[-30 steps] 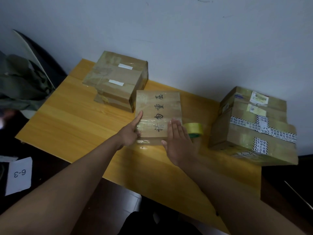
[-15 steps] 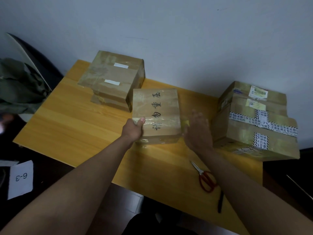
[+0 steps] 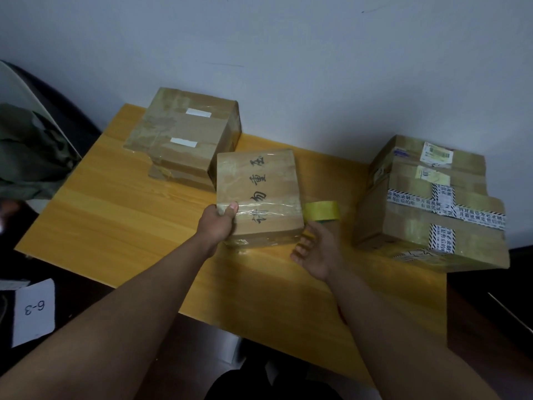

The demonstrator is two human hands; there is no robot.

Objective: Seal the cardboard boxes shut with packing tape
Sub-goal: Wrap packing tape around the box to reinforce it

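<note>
Left hand [image 3: 217, 223] grips the lettered box [image 3: 258, 194] at its seven o'clock corner, while right hand [image 3: 315, 251] hangs loose-fingered below tape roll [image 3: 322, 210], at the box's four o'clock.

the middle cardboard box [image 3: 258, 194] lay flat on the wooden table, brown, flaps closed, black handwritten characters down its top and a clear tape strip across the near part. the roll of yellowish packing tape [image 3: 322, 210] stood on edge just beside this box's right near corner. a stack of taped boxes [image 3: 184, 137] with two white labels sat behind-left, touching or nearly touching it, and a larger stack of boxes [image 3: 427, 203] with printed black-and-white tape and shipping labels sat well apart at the right.
</note>
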